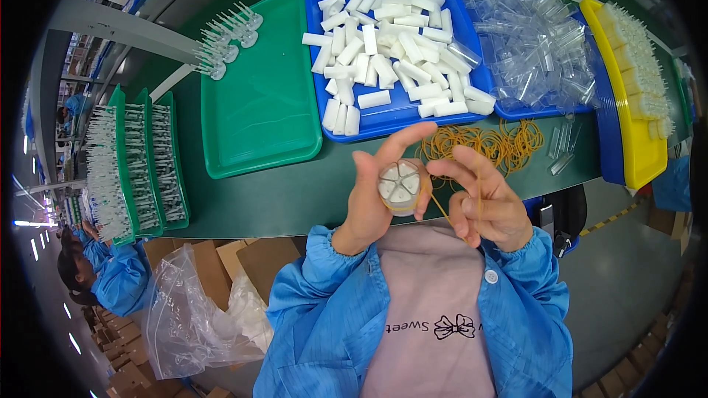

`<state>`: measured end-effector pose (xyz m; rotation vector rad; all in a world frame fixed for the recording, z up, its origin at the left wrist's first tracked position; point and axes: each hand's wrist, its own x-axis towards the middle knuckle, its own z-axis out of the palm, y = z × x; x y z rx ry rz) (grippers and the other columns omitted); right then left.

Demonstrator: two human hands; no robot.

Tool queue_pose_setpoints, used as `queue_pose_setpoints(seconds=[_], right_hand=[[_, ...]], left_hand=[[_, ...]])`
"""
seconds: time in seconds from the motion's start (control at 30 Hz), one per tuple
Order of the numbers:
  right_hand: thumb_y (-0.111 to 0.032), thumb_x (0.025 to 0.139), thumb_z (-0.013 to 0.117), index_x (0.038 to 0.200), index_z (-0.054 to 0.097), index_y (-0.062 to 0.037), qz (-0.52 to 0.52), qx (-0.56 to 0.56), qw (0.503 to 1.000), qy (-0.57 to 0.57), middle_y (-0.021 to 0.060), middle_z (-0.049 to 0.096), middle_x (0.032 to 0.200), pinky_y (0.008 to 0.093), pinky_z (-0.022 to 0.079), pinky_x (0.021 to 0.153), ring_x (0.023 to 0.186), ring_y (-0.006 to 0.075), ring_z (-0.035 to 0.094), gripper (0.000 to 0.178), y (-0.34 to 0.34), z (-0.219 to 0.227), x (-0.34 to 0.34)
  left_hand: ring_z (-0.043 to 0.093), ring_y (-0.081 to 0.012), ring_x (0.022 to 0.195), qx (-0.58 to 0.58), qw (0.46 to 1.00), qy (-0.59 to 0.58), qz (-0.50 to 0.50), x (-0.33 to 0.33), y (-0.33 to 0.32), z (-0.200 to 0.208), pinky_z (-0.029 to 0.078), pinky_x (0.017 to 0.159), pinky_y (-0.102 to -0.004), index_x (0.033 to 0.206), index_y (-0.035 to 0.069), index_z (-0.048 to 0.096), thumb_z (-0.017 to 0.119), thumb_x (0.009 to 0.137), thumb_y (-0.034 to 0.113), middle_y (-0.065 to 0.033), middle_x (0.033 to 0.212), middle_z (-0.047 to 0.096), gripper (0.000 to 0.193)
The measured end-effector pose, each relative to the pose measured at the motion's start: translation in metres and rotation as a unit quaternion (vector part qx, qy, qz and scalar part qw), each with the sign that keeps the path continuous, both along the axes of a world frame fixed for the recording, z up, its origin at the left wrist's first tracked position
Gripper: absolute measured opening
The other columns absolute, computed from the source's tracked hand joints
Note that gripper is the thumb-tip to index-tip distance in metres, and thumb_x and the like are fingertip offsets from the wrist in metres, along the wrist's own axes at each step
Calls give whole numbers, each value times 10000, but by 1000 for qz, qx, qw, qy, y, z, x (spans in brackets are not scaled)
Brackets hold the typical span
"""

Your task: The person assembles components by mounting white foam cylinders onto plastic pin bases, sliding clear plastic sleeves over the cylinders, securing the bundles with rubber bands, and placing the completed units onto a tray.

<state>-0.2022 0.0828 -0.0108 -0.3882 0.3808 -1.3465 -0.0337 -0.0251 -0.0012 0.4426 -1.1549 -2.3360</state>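
My left hand (pixel 363 206) is closed around a short round bundle (pixel 399 183), its end turned up and split into several white wedge-shaped segments. From the bundle a yellow rubber band (pixel 441 211) stretches across to my right hand (pixel 495 210), whose bent fingers grip it. Both hands are held in front of my body, at the near edge of the green table. Just beyond them lies a loose heap of yellow rubber bands (pixel 520 146). The lower part of the bundle is hidden by my fingers.
Past the hands, a blue tray (pixel 313 88) holds many white cylinders (pixel 375 99); clear plastic tubes (pixel 531 51) fill another beside it. A yellow tray (pixel 649 169) stands right. Left are a green tray (pixel 258 125) with spiky clusters (pixel 221 43) and stacked green trays (pixel 129 169). A co-worker sits far left.
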Motion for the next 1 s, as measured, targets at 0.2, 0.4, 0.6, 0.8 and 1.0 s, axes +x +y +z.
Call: queue_pose_setpoints(seconds=[0.2, 0.4, 0.6, 0.8, 1.0], right_hand=[[48, 759, 676, 1378, 451, -139, -19, -21, 926, 376, 127, 433, 1356, 239, 564, 580, 829, 170, 624, 685, -19, 18, 13], [-30, 704, 746, 1109, 612, -97, -84, -121, 762, 630, 66, 505, 1136, 248, 533, 593, 796, 180, 597, 432, -27, 24, 27], [-56, 704, 721, 1104, 606, -136, -86, -152, 672, 720, 63, 496, 1046, 363, 489, 608, 793, 255, 586, 424, -32, 24, 29], [-93, 704, 743, 1267, 504, -93, -66, -159, 644, 745, 140, 538, 1060, 393, 492, 693, 866, 314, 596, 612, -44, 13, 42], [-119, 702, 751, 1345, 469, -107, -79, -225, 634, 735, 122, 595, 1036, 398, 491, 688, 856, 310, 611, 703, -49, 5, 44]], left_hand=[[665, -277, 654, -431, 862, -231, 131, 1, -2, -15, 479, 572, -356, 1441, 36, 330, 342, 959, 571, -137, 711, 638, 721], [675, -289, 800, -331, 920, -198, 71, 8, -4, -18, 500, 680, -355, 1419, 30, 372, 212, 939, 654, -160, 846, 671, 804], [532, -212, 975, -346, 901, -154, 211, 25, -6, -29, 410, 875, -331, 1309, -17, 482, 317, 945, 591, -156, 1090, 565, 728], [464, -43, 727, -157, 953, -171, 197, 36, 5, -30, 395, 657, -178, 1249, 21, 525, 582, 867, 2, 18, 811, 509, 387], [441, -27, 565, 44, 976, -175, 122, 43, -5, -19, 387, 526, -200, 1334, 29, 421, 562, 885, 20, 34, 656, 495, 470]])
